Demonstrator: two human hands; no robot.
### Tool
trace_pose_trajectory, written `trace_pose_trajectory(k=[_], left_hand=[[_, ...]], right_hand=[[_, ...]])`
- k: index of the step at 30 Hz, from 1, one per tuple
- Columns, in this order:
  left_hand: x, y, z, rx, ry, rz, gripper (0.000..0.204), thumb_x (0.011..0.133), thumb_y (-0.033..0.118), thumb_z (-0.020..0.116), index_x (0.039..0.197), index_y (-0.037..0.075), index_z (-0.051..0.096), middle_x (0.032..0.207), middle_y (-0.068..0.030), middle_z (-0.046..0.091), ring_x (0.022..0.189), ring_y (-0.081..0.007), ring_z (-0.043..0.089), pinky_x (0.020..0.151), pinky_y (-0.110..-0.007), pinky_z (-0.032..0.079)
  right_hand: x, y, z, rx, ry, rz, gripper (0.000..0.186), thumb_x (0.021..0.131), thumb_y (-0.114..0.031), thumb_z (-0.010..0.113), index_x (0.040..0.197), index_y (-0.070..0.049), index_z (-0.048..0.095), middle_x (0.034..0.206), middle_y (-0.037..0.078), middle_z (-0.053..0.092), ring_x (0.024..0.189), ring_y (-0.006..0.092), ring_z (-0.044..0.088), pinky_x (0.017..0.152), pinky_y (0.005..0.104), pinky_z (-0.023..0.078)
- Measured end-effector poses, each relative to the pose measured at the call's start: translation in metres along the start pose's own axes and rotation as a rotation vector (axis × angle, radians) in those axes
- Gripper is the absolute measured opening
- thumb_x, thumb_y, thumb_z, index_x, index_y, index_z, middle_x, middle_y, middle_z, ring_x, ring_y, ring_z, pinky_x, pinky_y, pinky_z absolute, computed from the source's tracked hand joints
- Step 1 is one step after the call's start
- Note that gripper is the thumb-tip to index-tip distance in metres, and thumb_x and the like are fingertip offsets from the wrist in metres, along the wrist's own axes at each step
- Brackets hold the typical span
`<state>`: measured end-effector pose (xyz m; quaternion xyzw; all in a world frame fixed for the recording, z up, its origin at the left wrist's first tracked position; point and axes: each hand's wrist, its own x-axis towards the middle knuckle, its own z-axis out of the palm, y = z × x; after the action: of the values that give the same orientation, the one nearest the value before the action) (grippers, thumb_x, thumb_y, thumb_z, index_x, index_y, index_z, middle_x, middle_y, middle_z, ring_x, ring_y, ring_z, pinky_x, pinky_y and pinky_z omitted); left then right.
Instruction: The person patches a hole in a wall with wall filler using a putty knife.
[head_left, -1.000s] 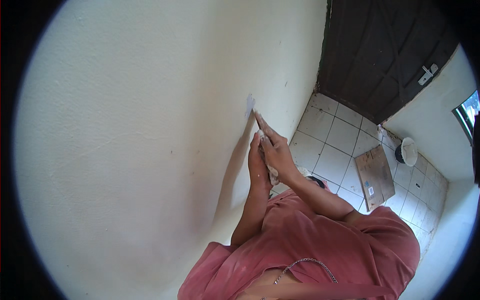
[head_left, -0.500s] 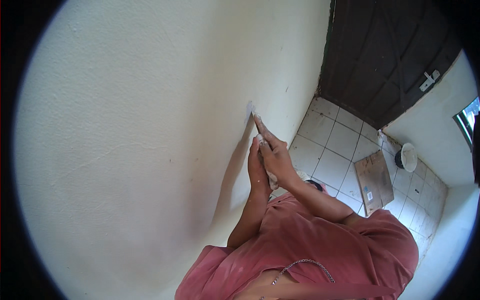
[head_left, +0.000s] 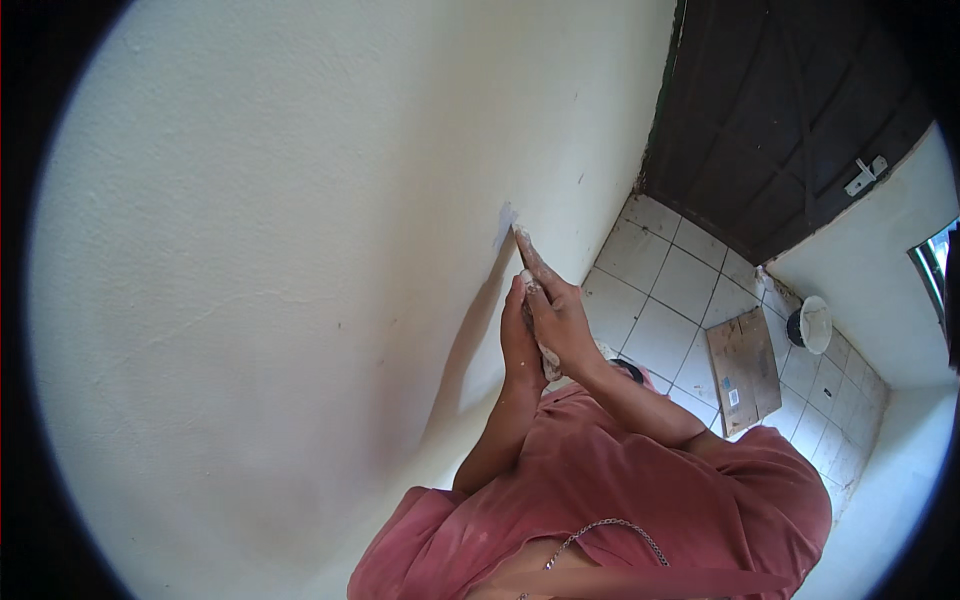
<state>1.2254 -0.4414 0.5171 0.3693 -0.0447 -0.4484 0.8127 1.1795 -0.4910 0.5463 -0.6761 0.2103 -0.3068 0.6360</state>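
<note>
The fingers of the left hand (head_left: 519, 345) are largely covered by the right hand (head_left: 563, 325); whether anything is held between them cannot be told. The label on the cardboard (head_left: 745, 365) is too small to be read. The door (head_left: 770, 120) is cut off above, the shirt (head_left: 620, 480) below.

A flat brown cardboard sheet (head_left: 743, 370) lies on the white square-tiled floor (head_left: 633, 258). A round black bucket with a whitish inside (head_left: 814, 325) stands near it.
</note>
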Motion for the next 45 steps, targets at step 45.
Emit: trace_pose_trajectory(k=[45], left_hand=[[0.009, 0.002, 0.0, 0.073, -0.045, -0.023, 0.036, 0.095, 0.038, 0.043, 0.108, 0.006, 0.052, 0.097, -0.0068, 0.056, 0.09, -0.0144, 0.054, 0.079, -0.029, 0.043]], right_hand=[[0.011, 0.005, -0.004, 0.015, 0.047, -0.014, 0.055, 0.087, 0.0, 0.037, 0.141, -0.011, 0.033, 0.143, 0.016, 0.034, 0.133, 0.0279, 0.032, 0.107, 0.0293, 0.026]])
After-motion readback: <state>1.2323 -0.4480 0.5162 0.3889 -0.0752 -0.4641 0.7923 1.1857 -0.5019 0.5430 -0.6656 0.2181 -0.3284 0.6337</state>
